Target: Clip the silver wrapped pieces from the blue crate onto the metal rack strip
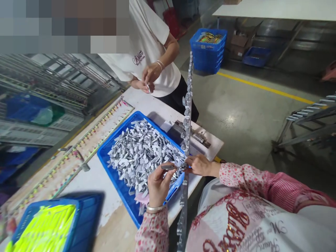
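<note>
Metal bar (pixel 188 143): runs between left hand (pixel 159 182) and right hand (pixel 201 165), barring the way across.
Blue tray (pixel 118 189): heaped; a hand could pass above.
Tabletop (pixel 109 211): passable between tray and yellow-filled crate (pixel 88 222).
Co-worker (pixel 148 42): blocks the far edge.

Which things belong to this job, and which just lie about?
Seemingly in use:
grey piece in left hand
metal bar at right hand
grey pieces in blue tray

Seemingly lying about:
neon-yellow items in blue crate
stacked blue crates
cardboard box
</note>
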A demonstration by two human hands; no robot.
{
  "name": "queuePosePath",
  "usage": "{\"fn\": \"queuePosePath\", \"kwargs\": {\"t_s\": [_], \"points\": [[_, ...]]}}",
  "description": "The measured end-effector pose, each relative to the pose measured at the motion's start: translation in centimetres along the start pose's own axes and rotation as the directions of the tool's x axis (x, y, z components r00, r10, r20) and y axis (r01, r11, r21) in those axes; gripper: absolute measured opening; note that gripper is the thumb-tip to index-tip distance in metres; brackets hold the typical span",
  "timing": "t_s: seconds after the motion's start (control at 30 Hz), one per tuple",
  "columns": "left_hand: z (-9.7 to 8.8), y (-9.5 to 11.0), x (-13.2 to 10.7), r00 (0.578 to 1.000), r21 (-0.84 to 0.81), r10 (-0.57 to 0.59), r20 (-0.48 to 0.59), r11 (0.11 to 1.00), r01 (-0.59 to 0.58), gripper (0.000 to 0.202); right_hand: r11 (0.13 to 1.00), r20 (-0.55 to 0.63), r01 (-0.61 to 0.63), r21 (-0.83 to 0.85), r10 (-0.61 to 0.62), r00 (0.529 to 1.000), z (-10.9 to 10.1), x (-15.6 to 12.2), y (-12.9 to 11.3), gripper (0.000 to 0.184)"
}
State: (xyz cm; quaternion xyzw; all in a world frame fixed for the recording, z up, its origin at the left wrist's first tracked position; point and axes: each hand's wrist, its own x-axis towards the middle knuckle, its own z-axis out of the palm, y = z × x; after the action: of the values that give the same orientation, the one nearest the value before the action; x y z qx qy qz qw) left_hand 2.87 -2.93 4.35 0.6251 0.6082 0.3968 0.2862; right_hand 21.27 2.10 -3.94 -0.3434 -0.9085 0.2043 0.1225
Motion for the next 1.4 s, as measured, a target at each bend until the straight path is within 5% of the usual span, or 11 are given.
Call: {"fn": "queuePosePath", "kwargs": {"t_s": [0.3,0.57,0.67,0.77,0.93,1.07,1.17,1.4], "points": [[0.0,1.4,1.4,0.962,0.131,0.192,0.194,0.967,-0.219,0.008,0.998,0.048,0.055,0.023,-0.056,0.997,-0.7,0.1,0.2,0.036],[-0.5,1.6,2.2,0.914,0.116,0.158,0.374,0.970,-0.216,0.012,0.999,0.008,0.043,-0.011,-0.042,0.999,-0.6,-0.5,0.2,0.040],[-1.3,-1.3,2.5,0.919,0.079,0.017,0.395,0.995,-0.053,0.022,1.000,-0.039,0.017,0.017,-0.016,0.999,-0.6,-0.8,0.2,0.039],[-1.4,-6.5,2.3,0.937,0.326,-0.260,0.234,0.929,0.176,0.029,0.997,-0.062,0.004,0.071,0.000,0.998,-1.0,-1.2,0.5,0.039],[2.1,-12.7,0.9,0.889,0.527,-0.387,0.244,0.823,0.214,0.023,0.973,-0.053,-0.032,0.229,0.045,0.998,-1.3,-2.3,1.4,0.034],[6.1,-13.9,0.6,0.856,0.555,-0.393,0.335,0.817,0.157,0.025,0.953,-0.053,-0.094,0.288,0.114,0.992,-0.1,-4.0,2.2,0.028],[7.3,-14.1,0.8,0.839,0.564,-0.406,0.362,0.812,0.150,0.019,0.946,-0.074,-0.137,0.293,0.166,0.983,0.6,-5.7,2.5,0.026],[2.1,-13.6,0.8,0.889,0.528,-0.396,0.230,0.818,0.228,0.023,0.891,-0.147,-0.156,0.426,0.238,0.960,-0.4,-8.0,1.7,0.022]]}}
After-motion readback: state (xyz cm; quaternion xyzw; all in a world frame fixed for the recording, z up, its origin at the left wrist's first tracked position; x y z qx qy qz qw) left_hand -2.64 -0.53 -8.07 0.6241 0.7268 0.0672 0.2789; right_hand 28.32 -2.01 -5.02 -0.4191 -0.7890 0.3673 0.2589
